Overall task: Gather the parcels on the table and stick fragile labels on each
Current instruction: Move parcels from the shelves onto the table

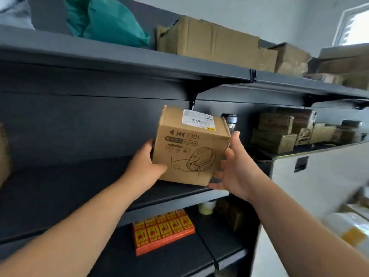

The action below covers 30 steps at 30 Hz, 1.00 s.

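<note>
A brown cardboard parcel (191,148) with a headphone drawing on its front and a white shipping label on top is lifted just above the dark middle shelf (79,188). My left hand (145,164) grips its left side, thumb across the lower front face. My right hand (233,168) cups the right side, thumb pointing up along the edge and fingers reaching under the bottom corner. The parcel is tilted slightly to the right.
The top shelf (139,62) carries a green bag (107,21) and several worn cardboard boxes (211,41). A glass jar (231,121) stands right behind the parcel. More brown boxes (279,132) sit to the right, above a grey cabinet (319,172). An orange-and-yellow pack (163,230) lies on the lower shelf.
</note>
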Each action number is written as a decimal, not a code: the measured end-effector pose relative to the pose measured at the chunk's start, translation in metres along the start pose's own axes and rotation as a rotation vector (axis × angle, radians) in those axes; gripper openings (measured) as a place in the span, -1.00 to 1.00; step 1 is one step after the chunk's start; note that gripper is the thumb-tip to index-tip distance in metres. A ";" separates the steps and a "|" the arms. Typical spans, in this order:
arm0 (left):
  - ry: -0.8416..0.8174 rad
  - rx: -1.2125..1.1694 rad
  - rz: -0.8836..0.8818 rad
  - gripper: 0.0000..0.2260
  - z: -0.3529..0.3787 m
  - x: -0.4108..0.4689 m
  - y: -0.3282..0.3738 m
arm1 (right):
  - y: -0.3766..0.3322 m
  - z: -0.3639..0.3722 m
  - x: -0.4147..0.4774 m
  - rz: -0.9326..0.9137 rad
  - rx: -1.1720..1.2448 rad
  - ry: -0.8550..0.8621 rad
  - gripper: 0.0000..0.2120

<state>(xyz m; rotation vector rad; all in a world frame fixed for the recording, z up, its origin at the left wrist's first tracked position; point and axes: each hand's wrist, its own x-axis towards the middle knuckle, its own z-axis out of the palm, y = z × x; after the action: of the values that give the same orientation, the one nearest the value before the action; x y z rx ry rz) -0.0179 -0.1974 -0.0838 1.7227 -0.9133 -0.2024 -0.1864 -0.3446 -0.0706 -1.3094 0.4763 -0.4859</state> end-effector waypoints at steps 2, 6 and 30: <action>-0.130 -0.070 -0.010 -0.29 0.026 -0.017 0.017 | -0.003 -0.028 -0.027 0.001 -0.029 0.090 -0.15; -0.422 -0.257 -0.020 -0.16 0.089 -0.060 0.065 | -0.010 -0.101 -0.089 -0.061 -0.014 0.226 -0.50; -0.804 -0.257 -0.244 -0.67 0.468 -0.145 0.150 | 0.049 -0.376 -0.302 0.155 -0.033 0.801 -0.68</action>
<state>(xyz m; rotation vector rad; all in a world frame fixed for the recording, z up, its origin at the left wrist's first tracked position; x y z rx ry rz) -0.4473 -0.4630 -0.1672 1.5031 -1.1703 -1.1846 -0.6474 -0.4541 -0.1743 -1.0593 1.2416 -0.8726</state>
